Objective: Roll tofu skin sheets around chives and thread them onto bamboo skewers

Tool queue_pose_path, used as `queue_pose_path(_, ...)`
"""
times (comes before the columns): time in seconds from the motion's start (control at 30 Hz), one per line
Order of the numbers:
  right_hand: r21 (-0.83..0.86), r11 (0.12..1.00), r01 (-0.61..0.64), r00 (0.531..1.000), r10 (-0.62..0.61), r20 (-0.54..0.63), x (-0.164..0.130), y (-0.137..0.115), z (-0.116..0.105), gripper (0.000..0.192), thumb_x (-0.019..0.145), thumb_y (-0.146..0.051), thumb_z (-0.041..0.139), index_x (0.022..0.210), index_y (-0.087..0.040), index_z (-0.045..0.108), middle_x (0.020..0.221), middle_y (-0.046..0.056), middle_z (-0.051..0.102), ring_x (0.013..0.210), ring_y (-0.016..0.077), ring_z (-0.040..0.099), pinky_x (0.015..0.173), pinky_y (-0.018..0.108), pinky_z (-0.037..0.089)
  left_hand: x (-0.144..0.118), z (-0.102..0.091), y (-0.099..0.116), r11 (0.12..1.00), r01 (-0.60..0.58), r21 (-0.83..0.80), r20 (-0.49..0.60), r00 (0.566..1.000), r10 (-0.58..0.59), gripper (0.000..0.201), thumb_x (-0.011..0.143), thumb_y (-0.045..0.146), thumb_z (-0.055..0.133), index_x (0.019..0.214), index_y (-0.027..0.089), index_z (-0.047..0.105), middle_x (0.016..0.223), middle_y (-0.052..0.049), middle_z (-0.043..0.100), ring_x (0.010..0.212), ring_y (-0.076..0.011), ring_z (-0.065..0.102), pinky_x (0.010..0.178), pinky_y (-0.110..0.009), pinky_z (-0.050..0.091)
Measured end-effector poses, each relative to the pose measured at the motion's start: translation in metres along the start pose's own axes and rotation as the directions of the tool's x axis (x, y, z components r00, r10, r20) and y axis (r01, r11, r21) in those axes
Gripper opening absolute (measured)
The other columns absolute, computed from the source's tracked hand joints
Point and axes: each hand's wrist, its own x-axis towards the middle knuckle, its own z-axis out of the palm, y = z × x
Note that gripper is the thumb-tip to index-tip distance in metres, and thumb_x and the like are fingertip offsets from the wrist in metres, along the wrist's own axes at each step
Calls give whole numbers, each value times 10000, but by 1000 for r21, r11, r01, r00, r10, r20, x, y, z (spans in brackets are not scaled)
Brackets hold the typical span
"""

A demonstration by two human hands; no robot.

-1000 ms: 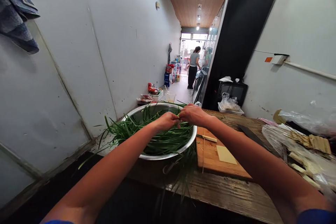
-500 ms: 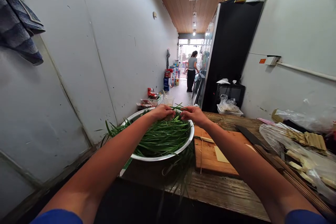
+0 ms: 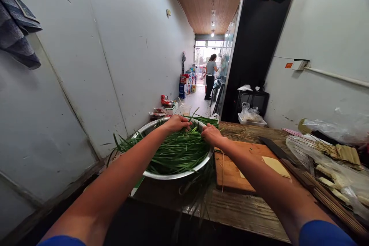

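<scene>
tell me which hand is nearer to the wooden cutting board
Right. The right hand is at the basin's right rim, close to the cutting board's far left corner; the left hand is farther left, above the greens.

Left fingers (image 3: 187, 123) pinching leaves (image 3: 177, 152), metal basin (image 3: 173, 177)

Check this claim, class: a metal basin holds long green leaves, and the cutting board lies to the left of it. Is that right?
Not quite: the head view shows the cutting board to the right of the metal basin. The basin does hold long green leaves.
</scene>
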Motion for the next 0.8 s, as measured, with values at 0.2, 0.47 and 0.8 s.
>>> queue_pose_path(0.2,-178,983,48,997,-35,73,14,1,9,241,809,-163,466,884,-184,694,901,104,662,954,215,546,786,287,382,2,15,-7,998,57,-23,2,998,-57,218,663,330,633,630,117,670,577,-13,631,506,-88,522,486,-190,370)
queue_pose_path(0.47,-227,966,126,992,-126,14,16,-4,1,238,830,-132,445,863,-140,680,981,114,628,1013,228,488,763,294,371,4,19,-6,988,-8,157,-79,997,20,274,701,359,588,601,115,664,437,35,487,445,-80,389,466,-215,263)
queue_pose_path(0.8,-386,915,119,949,-219,-227,-1,5,-54,208,830,-172,483,797,-128,684,909,137,606,929,232,454,709,318,323,-1,58,20,982,28,-186,-22,999,-32,193,796,220,460,759,120,621,582,13,569,469,-87,485,474,-198,340)
